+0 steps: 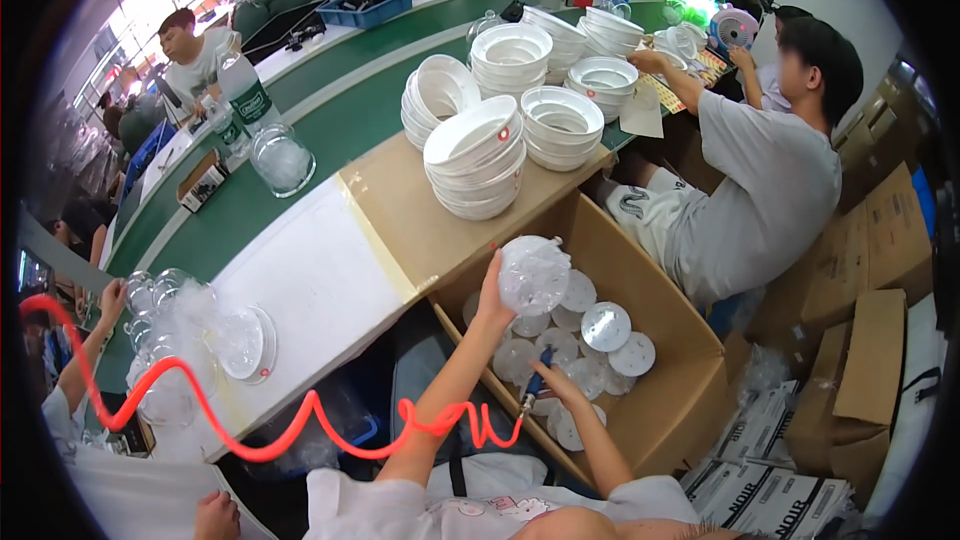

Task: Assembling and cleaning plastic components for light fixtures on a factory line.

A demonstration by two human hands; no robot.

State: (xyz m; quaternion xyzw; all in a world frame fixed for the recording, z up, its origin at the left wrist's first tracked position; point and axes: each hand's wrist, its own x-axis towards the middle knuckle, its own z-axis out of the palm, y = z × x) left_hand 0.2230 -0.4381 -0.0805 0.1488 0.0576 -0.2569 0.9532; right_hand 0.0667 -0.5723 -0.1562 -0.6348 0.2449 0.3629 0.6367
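My left hand [492,298] grips a round white disc-shaped part [535,278] with a clear, shiny, film-like surface, raised over the open cardboard box [670,395]. My right hand [562,382] is closed around a slim blue air tool [536,382], fed by a red coiled hose [300,430]. The tool's tip points up into the box, below the disc. Several round white and silvery discs [606,327] lie in the box under both hands. The fingers of my left hand are partly hidden behind the disc.
Stacks of white ring-shaped housings [475,165] stand on the brown board beyond the box. Clear domes and a wrapped white disc [245,342] sit at left. A co-worker in a grey shirt [760,180] sits at right. Cardboard cartons [850,380] crowd the right side.
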